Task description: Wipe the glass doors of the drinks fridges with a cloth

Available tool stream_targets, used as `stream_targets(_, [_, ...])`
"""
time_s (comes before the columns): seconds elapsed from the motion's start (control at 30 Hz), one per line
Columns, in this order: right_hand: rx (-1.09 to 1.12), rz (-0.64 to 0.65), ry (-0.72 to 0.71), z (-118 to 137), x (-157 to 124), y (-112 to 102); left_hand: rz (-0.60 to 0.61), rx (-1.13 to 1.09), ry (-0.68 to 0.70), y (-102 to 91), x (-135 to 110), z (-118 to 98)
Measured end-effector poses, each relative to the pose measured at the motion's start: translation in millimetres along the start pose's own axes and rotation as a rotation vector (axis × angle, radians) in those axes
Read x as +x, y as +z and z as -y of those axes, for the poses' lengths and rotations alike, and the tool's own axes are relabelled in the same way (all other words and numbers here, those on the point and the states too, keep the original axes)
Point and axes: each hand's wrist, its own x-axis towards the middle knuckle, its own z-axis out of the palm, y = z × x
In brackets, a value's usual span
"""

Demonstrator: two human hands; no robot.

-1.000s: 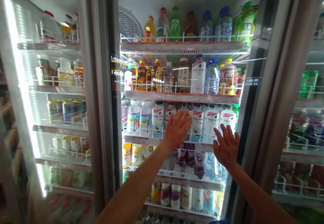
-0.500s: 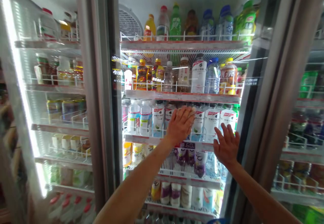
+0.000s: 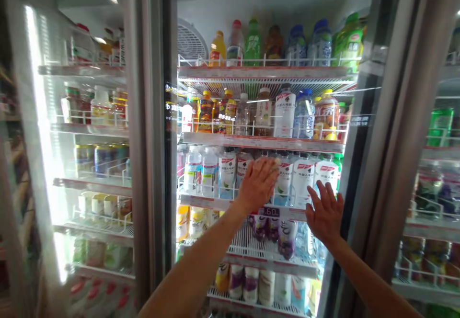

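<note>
My left hand (image 3: 259, 184) lies against the glass of a drinks fridge door, fingers stretched upward and close together. Beneath its fingertips shows the edge of a small pale cloth (image 3: 277, 162), mostly hidden by the hand. To its right, my right hand (image 3: 325, 212) has its fingers spread, with the palm toward the glass and nothing in it. Behind the glass, level with both hands, stands a row of white-labelled bottles (image 3: 304, 176). A small lit display (image 3: 270, 211) reading about 60 sits just under my left hand.
The metal door frame (image 3: 406, 117) rises to the right of my right hand. Another upright frame (image 3: 145, 131) stands on the left, beside a fridge section with cans and bottles. Wire shelves (image 3: 262, 72) hold several coloured bottles above, and purple bottles (image 3: 286, 236) stand below.
The view has shifted slightly, so the fridge and both hands appear a little lower and further right. Against the bottles, both hands keep nearly the same places.
</note>
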Motion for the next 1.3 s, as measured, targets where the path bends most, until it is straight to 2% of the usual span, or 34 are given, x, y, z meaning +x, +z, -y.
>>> stream_targets(0.07, [0.0, 0.001, 0.0, -0.3, -0.2, 0.3, -0.018, 0.027, 0.021, -3.9, -2.6, 11.1])
stream_targets(0.1, [0.001, 0.002, 0.001, -0.2, -0.3, 0.5, -0.049, 0.052, -0.041, -9.1, -4.2, 26.8])
stream_targets(0.13, [0.002, 0.003, 0.002, -0.1, -0.3, 0.8, -0.091, 0.082, -0.142, -15.6, -5.7, 47.0])
stream_targets(0.23, [0.0, 0.005, 0.006, 0.6, 0.0, 1.8, -0.232, 0.18, -0.562, -34.1, -7.7, 107.5])
stream_targets(0.3, [-0.01, 0.004, 0.003, 0.5, -0.1, 2.3, -0.309, 0.216, -0.74, -37.8, -5.5, 123.5])
stream_targets(0.37, [-0.027, 0.002, -0.009, -0.4, -0.5, 2.4, -0.314, 0.213, -0.708, -32.1, -0.7, 109.9])
stream_targets(0.5, [-0.036, 0.006, -0.03, -3.0, -1.4, 1.2, -0.134, 0.095, -0.266, -8.2, 10.3, 35.5])
stream_targets(0.57, [-0.019, 0.009, -0.029, -3.5, -1.1, 0.0, -0.04, 0.038, -0.079, -1.8, 11.1, 12.2])
stream_targets(0.6, [-0.011, 0.009, -0.029, -3.5, -0.8, -0.7, -0.012, 0.025, -0.028, -1.8, 9.5, 10.0])
stream_targets(0.67, [-0.002, 0.007, -0.028, -3.2, -0.1, -1.4, -0.009, 0.039, -0.036, -7.9, 3.4, 24.2])
stream_targets(0.77, [0.005, 0.011, -0.016, -2.7, -0.1, -0.7, -0.117, 0.126, -0.316, -22.5, -5.4, 66.3])
stream_targets(0.83, [0.005, 0.012, -0.014, -2.3, -1.1, 0.7, -0.192, 0.166, -0.481, -26.2, -6.7, 80.7])
stream_targets(0.9, [0.001, 0.011, -0.017, -1.8, -2.5, 1.3, -0.196, 0.158, -0.452, -21.4, -5.9, 69.8])
stream_targets(0.97, [-0.007, 0.007, -0.022, -2.3, -2.6, -0.2, -0.106, 0.109, -0.242, -10.7, -5.7, 36.5])
stream_targets(1.07, [-0.039, 0.024, -0.071, -9.3, 4.0, -7.2, 0.106, 0.033, 0.142, 5.6, -7.6, -21.7])
stream_targets(1.13, [-0.071, 0.019, -0.099, -19.8, 14.3, -12.4, 0.191, 0.008, 0.299, 11.6, -6.5, -42.1])
stream_targets(1.2, [-0.104, -0.029, -0.075, -33.5, 26.6, -15.3, 0.175, 0.002, 0.333, 12.2, 1.1, -39.7])
stream_targets(1.23, [-0.115, -0.054, -0.056, -40.5, 32.1, -15.5, 0.138, 0.002, 0.292, 11.1, 8.2, -31.5])
stream_targets(1.3, [-0.117, -0.074, -0.038, -52.4, 39.1, -14.0, 0.043, 0.011, 0.077, 8.0, 27.5, -9.3])
